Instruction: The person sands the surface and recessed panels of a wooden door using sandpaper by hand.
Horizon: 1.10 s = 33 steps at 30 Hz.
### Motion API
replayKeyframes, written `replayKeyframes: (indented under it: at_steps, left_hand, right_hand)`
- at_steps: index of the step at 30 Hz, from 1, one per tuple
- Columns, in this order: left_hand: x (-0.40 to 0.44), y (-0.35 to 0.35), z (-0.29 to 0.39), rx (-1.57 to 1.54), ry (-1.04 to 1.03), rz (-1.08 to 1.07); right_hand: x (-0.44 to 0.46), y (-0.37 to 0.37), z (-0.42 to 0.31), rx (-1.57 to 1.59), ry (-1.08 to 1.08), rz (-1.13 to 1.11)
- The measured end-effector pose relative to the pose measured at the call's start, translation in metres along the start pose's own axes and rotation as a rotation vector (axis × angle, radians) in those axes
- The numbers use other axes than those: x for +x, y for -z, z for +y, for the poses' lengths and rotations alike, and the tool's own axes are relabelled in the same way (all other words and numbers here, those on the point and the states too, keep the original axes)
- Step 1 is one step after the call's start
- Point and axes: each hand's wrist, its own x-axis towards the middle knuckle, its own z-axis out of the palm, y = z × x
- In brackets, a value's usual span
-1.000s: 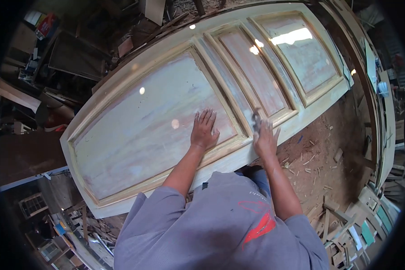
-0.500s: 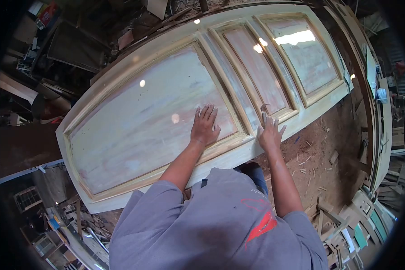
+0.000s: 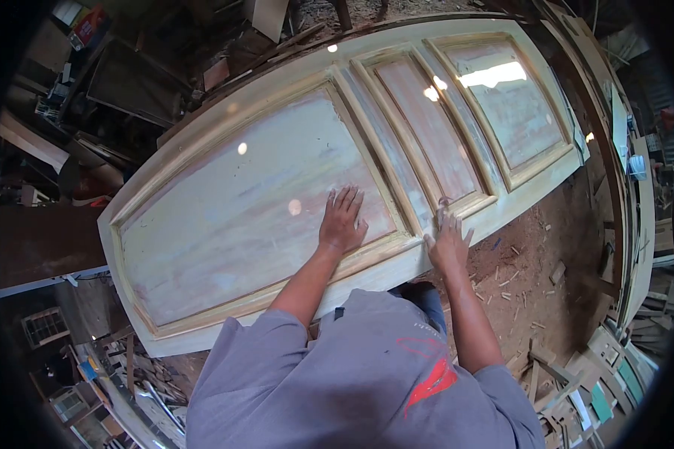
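Observation:
A large panelled wooden door (image 3: 367,280), pale with pinkish patches, lies flat in front of me. My left hand (image 3: 342,222) rests palm down on its biggest panel, fingers spread, holding nothing. Near the lower end of the narrow middle panel, my right hand (image 3: 449,241) reaches over the moulding. A small brown curled piece (image 3: 444,201) sits at its fingertips; it looks thin, but its kind is not clear. The fingers of that hand point away from me and partly hide the piece.
Wood offcuts (image 3: 554,273) and shavings litter the brown floor to the right. Long boards (image 3: 614,194) stand along the right side. Scrap wood (image 3: 576,374) is piled at the lower right. A dark board (image 3: 45,243) lies left of the door.
My right hand's fingertips, with the brown piece, have drawn slightly back toward me along the moulding. My left hand stays on the panel. The whole view has shifted a little.

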Motion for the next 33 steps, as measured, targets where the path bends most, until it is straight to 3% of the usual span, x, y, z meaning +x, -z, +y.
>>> replayKeyframes:
  at_steps: [33]
  left_hand:
    - [-0.004,0.000,0.002,0.008,0.010,-0.020]
  right_hand:
    - [-0.003,0.019,-0.004,0.004,-0.030,-0.059]
